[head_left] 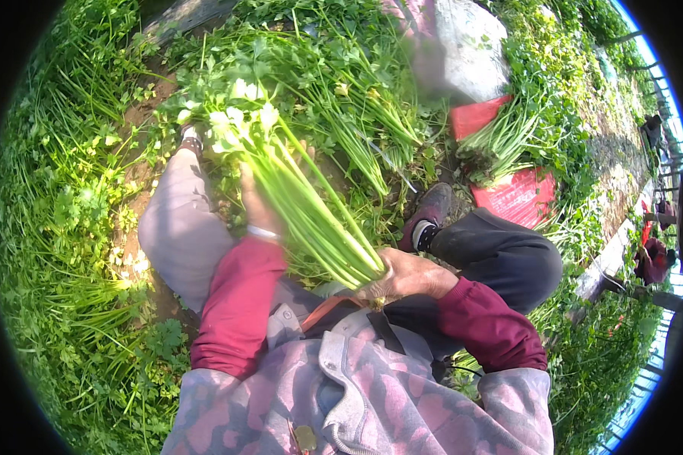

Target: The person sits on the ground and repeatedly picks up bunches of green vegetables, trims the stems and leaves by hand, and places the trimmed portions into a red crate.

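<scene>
Long, leafy green stalks (311,216) are clasped by the right hand's (406,274) curled fingers; the left hand's (258,199), stalk-hidden, cannot be judged.

The left forearm (239,303) extends forward to the left wrist (265,227) and the left grip (258,196), blurred, partly hidden and held farther from the torso (402,387), while the right forearm (493,322) slants inward and forward, with the right grip (408,274), its fingers (375,291) curled round, set nearer the torso.
</scene>
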The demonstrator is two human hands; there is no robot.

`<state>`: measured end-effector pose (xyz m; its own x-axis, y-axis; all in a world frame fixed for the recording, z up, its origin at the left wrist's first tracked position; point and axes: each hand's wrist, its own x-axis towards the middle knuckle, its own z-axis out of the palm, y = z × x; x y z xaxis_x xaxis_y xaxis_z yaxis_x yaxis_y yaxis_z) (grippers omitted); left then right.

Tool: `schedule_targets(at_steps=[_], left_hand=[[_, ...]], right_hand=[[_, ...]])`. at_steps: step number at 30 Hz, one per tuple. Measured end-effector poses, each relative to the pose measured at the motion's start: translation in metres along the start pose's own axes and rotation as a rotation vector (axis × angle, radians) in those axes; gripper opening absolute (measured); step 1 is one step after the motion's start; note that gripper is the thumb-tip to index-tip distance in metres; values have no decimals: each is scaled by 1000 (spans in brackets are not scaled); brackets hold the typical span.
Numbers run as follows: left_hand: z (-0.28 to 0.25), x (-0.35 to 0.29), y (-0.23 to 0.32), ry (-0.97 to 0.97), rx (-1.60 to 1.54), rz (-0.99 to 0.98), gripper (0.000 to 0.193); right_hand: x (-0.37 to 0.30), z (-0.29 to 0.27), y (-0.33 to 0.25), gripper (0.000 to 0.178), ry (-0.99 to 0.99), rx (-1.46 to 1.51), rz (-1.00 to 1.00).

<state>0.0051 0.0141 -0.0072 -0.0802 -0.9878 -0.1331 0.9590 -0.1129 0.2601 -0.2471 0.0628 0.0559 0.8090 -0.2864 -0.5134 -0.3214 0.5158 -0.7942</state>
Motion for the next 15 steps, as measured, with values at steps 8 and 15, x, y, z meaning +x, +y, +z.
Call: schedule_targets(at_steps=[8,15], left_hand=[[191,1,-6,-521,193,-4,103],[374,26,-174,-875,676,-441,68]], right_hand=[[-77,22,-6,40,243,-256,-679],[-180,32,12,47,617,223,-939]])
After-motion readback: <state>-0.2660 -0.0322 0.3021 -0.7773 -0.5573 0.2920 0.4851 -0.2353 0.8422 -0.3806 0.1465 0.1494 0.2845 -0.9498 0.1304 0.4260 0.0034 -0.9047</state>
